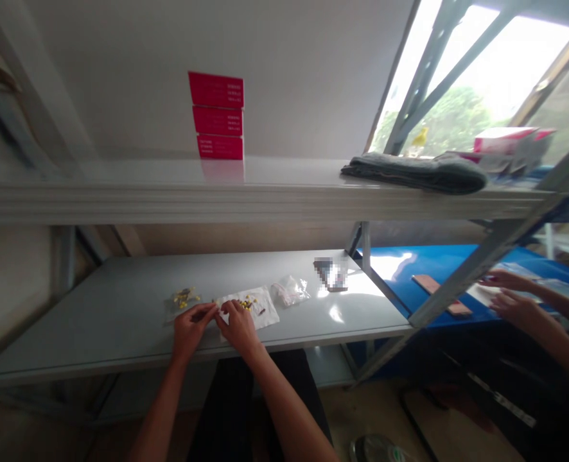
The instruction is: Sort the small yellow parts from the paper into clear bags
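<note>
Over the near edge of a white sheet, my left hand and my right hand meet fingertip to fingertip. Both have their fingers pinched together, on something too small to make out. On the sheet, just beyond my right hand, lie several small yellow and dark pieces. A clear bag lies to the left of my left hand, with more small yellow pieces on it. To the right of the sheet is a crumpled clear plastic bag with pale contents.
A blurred-out dark object lies at the back right of the grey table. Above runs a shelf with red boxes and a folded grey cloth. Past a metal post, a co-worker's hands are over a blue table near a pink phone-like object.
</note>
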A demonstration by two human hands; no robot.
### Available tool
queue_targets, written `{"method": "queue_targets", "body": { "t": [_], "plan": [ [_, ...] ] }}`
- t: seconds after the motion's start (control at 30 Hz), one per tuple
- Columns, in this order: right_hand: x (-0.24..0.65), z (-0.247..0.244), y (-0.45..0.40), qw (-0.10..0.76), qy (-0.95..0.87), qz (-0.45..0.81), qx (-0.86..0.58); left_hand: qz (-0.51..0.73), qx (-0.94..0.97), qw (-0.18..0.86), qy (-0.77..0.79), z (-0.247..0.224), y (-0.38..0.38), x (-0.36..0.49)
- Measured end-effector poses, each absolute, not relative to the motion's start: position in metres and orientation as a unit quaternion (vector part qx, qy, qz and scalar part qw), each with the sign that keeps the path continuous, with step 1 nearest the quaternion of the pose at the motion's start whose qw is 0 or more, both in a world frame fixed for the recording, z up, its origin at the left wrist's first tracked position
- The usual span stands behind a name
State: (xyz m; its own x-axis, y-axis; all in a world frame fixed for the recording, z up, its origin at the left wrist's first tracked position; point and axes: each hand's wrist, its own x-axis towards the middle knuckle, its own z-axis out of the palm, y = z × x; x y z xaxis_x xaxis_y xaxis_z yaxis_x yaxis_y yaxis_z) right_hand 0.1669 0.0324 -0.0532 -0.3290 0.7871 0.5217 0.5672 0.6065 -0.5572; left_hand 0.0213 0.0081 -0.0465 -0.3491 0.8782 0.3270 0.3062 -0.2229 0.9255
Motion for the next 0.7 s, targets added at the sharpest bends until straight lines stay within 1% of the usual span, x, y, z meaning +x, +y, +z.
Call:
{"method": "queue_targets", "body": {
  "t": [0.2, 0.47, 0.7],
  "plan": [
    [0.169, -0.048, 0.03, 0.378, -0.824, 0.157, -0.392, 0.596, 0.512, 0.214, 0.581, -0.051, 0.012, 0.02],
    [0.172, -0.053, 0.039, 0.4, -0.812, 0.211, -0.369, 0.563, 0.557, 0.191, 0.58, -0.051, 0.012, 0.021],
    [0.172, -0.058, 0.042, 0.403, -0.817, 0.204, -0.358, 0.538, 0.592, 0.157, 0.579, -0.057, 0.014, 0.02]
  ]
}}
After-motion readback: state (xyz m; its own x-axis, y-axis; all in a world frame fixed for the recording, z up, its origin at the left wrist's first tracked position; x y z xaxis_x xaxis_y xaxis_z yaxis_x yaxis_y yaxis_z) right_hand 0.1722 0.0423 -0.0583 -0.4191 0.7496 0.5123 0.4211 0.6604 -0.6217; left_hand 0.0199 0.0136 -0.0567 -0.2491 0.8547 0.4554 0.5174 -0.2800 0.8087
